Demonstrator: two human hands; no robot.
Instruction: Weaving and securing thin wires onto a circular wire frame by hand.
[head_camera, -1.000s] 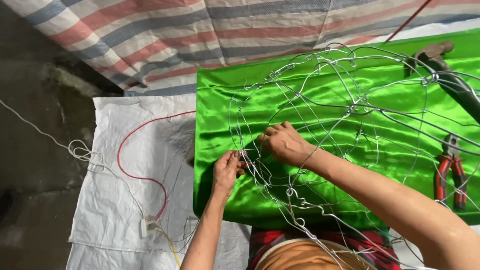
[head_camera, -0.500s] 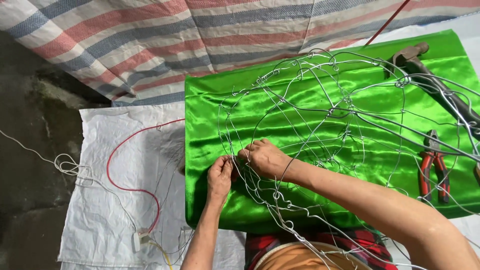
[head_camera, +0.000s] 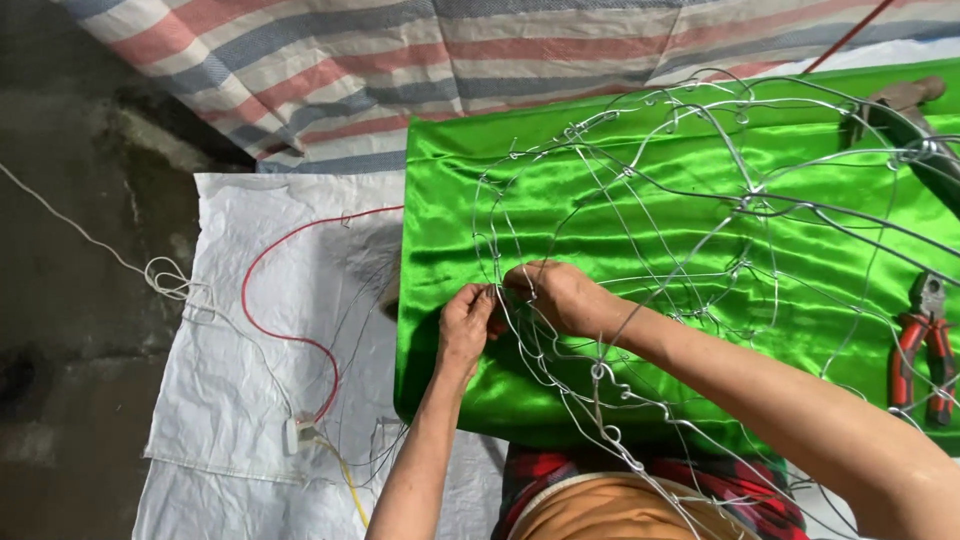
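Both hands have held to one joint of the wire frame (head_camera: 700, 250) over the green satin cloth (head_camera: 620, 200) — left hand (head_camera: 466, 322) and right hand (head_camera: 556, 295) stay pinched on its wire — so the work here continues unfinished.

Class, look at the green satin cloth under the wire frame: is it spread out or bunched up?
Spread out. The green satin cloth lies flat beneath the wire frame, with only shallow ripples.

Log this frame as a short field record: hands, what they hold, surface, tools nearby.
left hand: pinching the wire frame at its left edge
right hand: gripping the same wire beside it
surface: green satin cloth under the frame
tools: red-handled pliers on the cloth, far right
beside: red wire on white sack
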